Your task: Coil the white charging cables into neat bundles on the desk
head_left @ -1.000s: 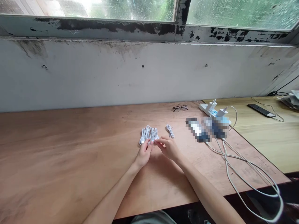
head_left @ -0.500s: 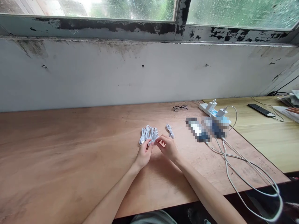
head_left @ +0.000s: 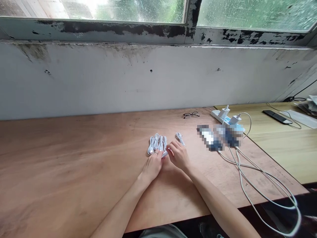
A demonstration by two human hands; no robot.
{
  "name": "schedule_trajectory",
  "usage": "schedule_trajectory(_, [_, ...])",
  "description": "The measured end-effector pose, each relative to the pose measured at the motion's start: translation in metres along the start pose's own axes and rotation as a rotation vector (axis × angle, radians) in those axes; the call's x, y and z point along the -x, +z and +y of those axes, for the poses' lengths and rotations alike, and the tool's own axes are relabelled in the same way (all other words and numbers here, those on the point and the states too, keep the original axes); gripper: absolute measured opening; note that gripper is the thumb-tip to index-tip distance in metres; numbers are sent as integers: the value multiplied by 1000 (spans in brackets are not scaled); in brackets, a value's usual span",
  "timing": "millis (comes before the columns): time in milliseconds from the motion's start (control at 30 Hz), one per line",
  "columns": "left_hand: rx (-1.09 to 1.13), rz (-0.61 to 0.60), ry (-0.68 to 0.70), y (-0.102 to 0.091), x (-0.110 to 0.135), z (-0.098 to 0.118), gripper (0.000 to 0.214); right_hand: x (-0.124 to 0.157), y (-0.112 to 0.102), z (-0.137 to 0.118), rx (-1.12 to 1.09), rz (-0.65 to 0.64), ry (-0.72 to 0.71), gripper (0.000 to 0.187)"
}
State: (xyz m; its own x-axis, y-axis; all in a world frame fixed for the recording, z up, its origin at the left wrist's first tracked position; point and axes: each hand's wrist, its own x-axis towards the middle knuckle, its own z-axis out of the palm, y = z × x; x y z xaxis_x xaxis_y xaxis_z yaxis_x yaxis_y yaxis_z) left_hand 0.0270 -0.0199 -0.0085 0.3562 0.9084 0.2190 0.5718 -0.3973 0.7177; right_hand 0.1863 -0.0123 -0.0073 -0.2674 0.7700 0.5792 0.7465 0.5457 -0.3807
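Note:
Several white USB cables (head_left: 156,141), each coiled into a bundle, lie side by side on the wooden table. Just in front of them, my left hand (head_left: 153,164) is closed on one more coiled cable (head_left: 165,153), mostly hidden by the fingers. My right hand (head_left: 177,154) grips the same bundle from the other side with bent fingers. A separate coiled cable (head_left: 180,138) lies behind my right hand, apart from the row.
Eyeglasses (head_left: 191,115) lie near the wall. To the right are a white power strip (head_left: 218,116) with chargers, blurred-out devices (head_left: 210,138) and long white cords (head_left: 264,172) looping over the table edge. A black phone (head_left: 276,117) is on the paler table.
The held bundle has turned and lowered toward the table, and my left hand has rolled so its back faces up. Fingers at the far right edge have left the view.

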Motion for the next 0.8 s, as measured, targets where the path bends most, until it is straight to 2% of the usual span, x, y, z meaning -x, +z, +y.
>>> schedule_trajectory(133, [-77,-2,31,0,1,-1,15,-4,-4,16,-184,216,285,16])
schedule_trajectory(233, [-123,-15,5,3,1,0,19,-8,-14,42,-279,368,541,22])
schedule_trajectory(333, [-154,-18,-29,8,-2,4,23,-9,-23,74,-279,469,722,27])
schedule_trajectory(467, [-139,-21,-54,21,-7,9,23,-7,-23,107,-215,426,846,27])
schedule_trajectory(533, [-103,3,-70,25,-7,13,22,-6,-19,116,-119,371,904,28])
schedule_trajectory(600, [-112,-13,-81,26,-6,17,31,-6,-15,121,-48,332,946,28])
schedule_trajectory(800, [-396,-150,-132,19,-5,28,37,-13,-9,126,26,281,989,24])
